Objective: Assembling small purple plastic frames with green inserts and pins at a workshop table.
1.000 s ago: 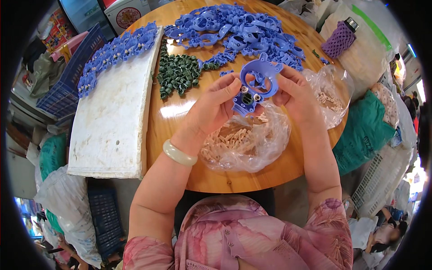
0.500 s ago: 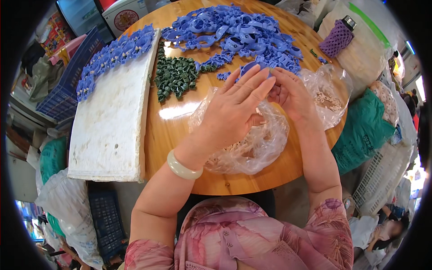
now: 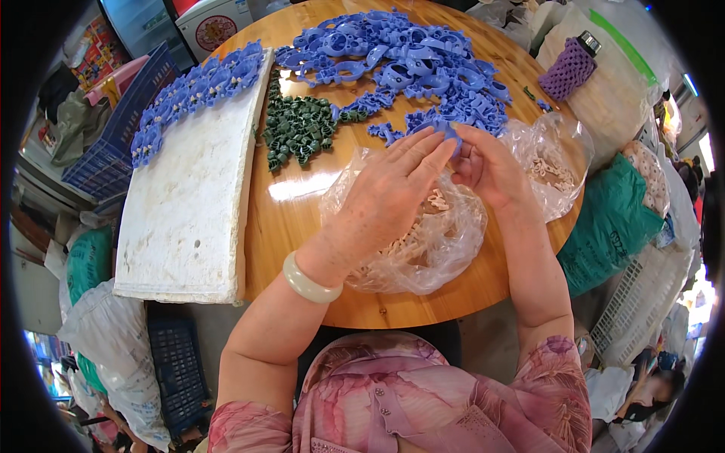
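Note:
Over the near middle of the round table, both hands meet at a blue plastic part (image 3: 447, 137). My left hand (image 3: 396, 185), with a pale bangle at the wrist, is closed, its fingers lying together against that part and partly covering it. On the other side, my right hand (image 3: 491, 170) pinches it between thumb and fingers. Below them lies a clear plastic bag (image 3: 453, 241) of small cream-coloured pieces (image 3: 400, 245). A large heap of blue plastic parts (image 3: 423, 60) sits beyond the hands, and a pile of small dark green pieces (image 3: 298, 128) is to its left.
A white foam board (image 3: 185, 219) on the left carries rows of blue parts (image 3: 200, 90) along its far end. To the right are a second clear bag (image 3: 555, 166) of cream pieces and a bottle in a purple knitted cover (image 3: 568, 69). Green sacks (image 3: 608, 226) flank the table.
Both hands have come slightly down toward me. The left fingers have drawn closer together, and more of the blue part shows between the fingertips.

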Demonstrator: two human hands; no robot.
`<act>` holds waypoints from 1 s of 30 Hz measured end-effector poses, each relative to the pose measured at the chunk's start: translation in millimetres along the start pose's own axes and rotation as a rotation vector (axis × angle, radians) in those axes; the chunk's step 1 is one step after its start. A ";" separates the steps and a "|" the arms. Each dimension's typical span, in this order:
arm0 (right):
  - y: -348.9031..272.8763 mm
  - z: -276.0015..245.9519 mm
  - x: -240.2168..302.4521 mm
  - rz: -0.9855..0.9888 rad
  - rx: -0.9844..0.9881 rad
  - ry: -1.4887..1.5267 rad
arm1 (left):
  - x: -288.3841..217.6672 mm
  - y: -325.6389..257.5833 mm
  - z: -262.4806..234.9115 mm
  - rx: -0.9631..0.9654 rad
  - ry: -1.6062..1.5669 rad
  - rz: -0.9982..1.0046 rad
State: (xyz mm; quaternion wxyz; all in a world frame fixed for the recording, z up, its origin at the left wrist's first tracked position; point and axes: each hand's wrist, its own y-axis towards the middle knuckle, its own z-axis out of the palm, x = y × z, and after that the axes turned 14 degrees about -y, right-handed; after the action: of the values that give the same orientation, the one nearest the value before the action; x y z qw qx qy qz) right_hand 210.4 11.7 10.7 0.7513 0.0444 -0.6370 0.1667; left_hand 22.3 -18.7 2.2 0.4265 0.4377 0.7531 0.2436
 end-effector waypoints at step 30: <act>34.3 24.9 0.7 -0.255 -0.166 -0.864 | 39.5 -2.1 -51.0 -1.020 -1.142 -0.503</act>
State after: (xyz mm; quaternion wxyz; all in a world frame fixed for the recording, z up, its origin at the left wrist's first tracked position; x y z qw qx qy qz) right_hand 176.5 37.2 11.0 0.4322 0.1275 -0.8926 -0.0125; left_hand -32.3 14.9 10.1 0.9350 0.0635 0.2909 0.1927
